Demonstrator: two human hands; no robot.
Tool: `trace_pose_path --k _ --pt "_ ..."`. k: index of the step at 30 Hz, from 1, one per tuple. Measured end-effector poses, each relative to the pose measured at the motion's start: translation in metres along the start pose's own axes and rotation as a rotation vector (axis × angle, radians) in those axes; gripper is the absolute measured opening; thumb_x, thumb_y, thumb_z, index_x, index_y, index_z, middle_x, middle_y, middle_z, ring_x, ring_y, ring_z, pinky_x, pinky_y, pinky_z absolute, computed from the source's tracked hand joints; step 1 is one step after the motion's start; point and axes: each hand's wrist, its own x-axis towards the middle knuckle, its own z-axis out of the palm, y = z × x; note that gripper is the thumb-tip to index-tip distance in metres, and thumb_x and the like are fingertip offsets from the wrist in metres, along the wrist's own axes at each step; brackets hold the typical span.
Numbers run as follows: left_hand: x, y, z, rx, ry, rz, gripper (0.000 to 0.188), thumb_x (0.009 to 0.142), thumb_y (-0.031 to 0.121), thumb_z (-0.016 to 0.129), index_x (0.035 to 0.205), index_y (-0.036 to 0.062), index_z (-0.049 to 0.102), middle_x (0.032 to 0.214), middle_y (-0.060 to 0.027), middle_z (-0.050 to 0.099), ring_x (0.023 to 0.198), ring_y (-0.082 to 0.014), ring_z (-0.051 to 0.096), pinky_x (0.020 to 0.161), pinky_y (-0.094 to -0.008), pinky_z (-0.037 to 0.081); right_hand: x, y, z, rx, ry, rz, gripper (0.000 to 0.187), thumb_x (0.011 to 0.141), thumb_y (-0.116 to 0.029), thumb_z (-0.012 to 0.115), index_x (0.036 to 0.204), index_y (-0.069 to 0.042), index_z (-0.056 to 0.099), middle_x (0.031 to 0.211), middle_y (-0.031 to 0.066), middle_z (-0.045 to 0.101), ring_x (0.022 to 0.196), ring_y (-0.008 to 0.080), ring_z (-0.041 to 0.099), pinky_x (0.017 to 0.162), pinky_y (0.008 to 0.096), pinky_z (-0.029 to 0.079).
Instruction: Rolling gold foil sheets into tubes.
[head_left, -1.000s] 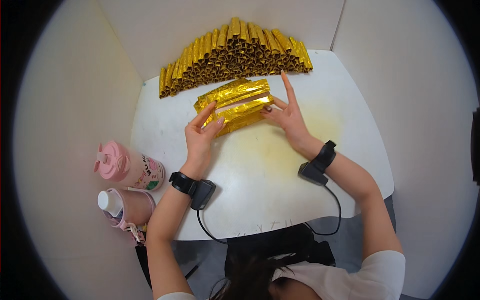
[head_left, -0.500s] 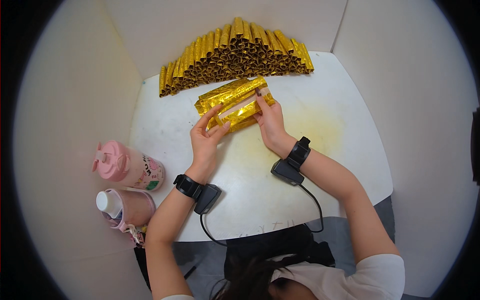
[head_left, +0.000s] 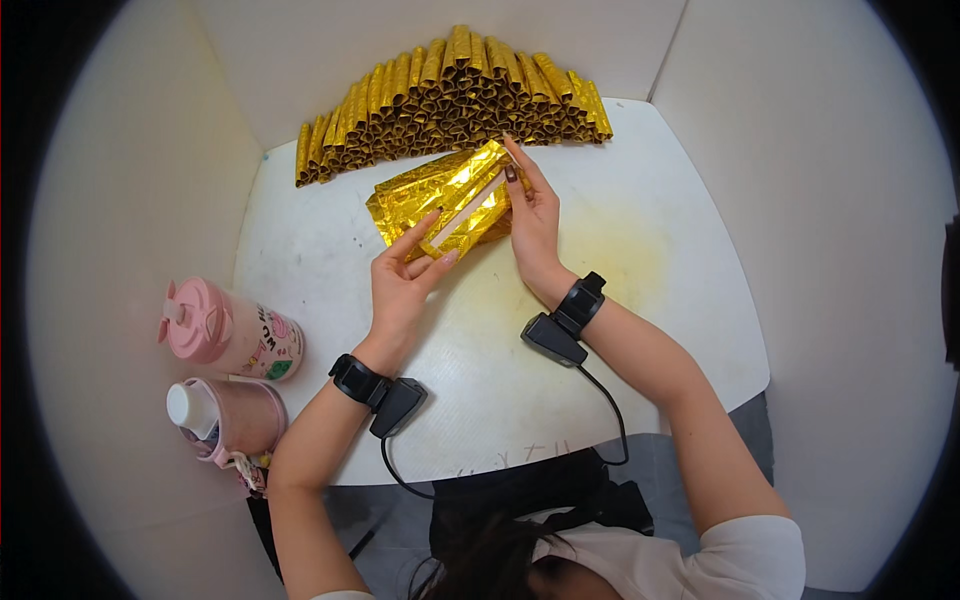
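Between my two hands, a gold foil paper sheet is curled over lengthwise, with a pale strip of its underside showing along the middle. My left hand pinches its near left end between thumb and fingers. At the far right end, my right hand holds the edge, its thumb on top and a finger stretched along the outside. More flat gold foil sheets lie beneath on the white table. The lower fingers of my right hand are partly hidden.
A large mound of gold foil rolls stands stacked against the back wall. At the left are a pink-lidded bottle and a pink cup holder with a white-capped item inside. Black wrist devices trail cables toward me.
The held foil sheet has tilted more steeply and its pale strip has narrowed. My right hand has shifted up toward the far end, one finger now extended. The whole view has shifted slightly.
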Motion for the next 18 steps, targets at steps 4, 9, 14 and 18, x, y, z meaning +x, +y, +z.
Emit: trace_pose_path --k 4,9,14,18 --pt "0.000 0.000 0.001 0.014 -0.010 -0.018 0.056 0.082 -0.004 0.066 0.135 -0.0008 0.046 0.120 -0.0097 0.061 0.091 -0.0087 0.063 0.082 -0.0214 0.048 0.000 0.003 -0.005 0.158 0.015 0.240 0.032 0.098 -0.009 0.045 0.130 -0.009 0.050 0.108 0.0065 0.060 0.093 0.0091 0.055 0.083 0.0229 0.043" --pt "-0.001 -0.001 0.000 0.052 -0.037 -0.027 0.056 0.082 -0.003 0.066 0.135 -0.0005 0.046 0.112 -0.0103 0.064 0.089 -0.0086 0.063 0.081 -0.0211 0.048 -0.001 0.003 -0.010 0.163 0.081 0.429 0.029 0.097 -0.014 0.050 0.125 -0.006 0.052 0.108 0.0075 0.061 0.095 0.0106 0.056 0.084 0.0233 0.044" --pt "0.000 -0.004 -0.001 0.085 -0.065 -0.053 0.056 0.082 -0.003 0.066 0.135 -0.0003 0.047 0.106 -0.0087 0.066 0.086 -0.0070 0.063 0.080 -0.0201 0.047 0.002 -0.001 -0.011 0.316 0.072 0.476 0.034 0.093 -0.017 0.059 0.122 0.000 0.056 0.102 0.0061 0.064 0.091 0.0103 0.058 0.081 0.0244 0.047" --pt "0.000 -0.005 -0.002 0.111 -0.077 -0.039 0.055 0.083 -0.002 0.066 0.134 0.0005 0.047 0.103 -0.0081 0.067 0.084 -0.0062 0.062 0.080 -0.0201 0.047 0.002 -0.009 -0.014 0.416 0.120 0.566 0.032 0.091 -0.014 0.061 0.119 0.001 0.060 0.106 0.0071 0.064 0.094 0.0122 0.060 0.084 0.0253 0.048"
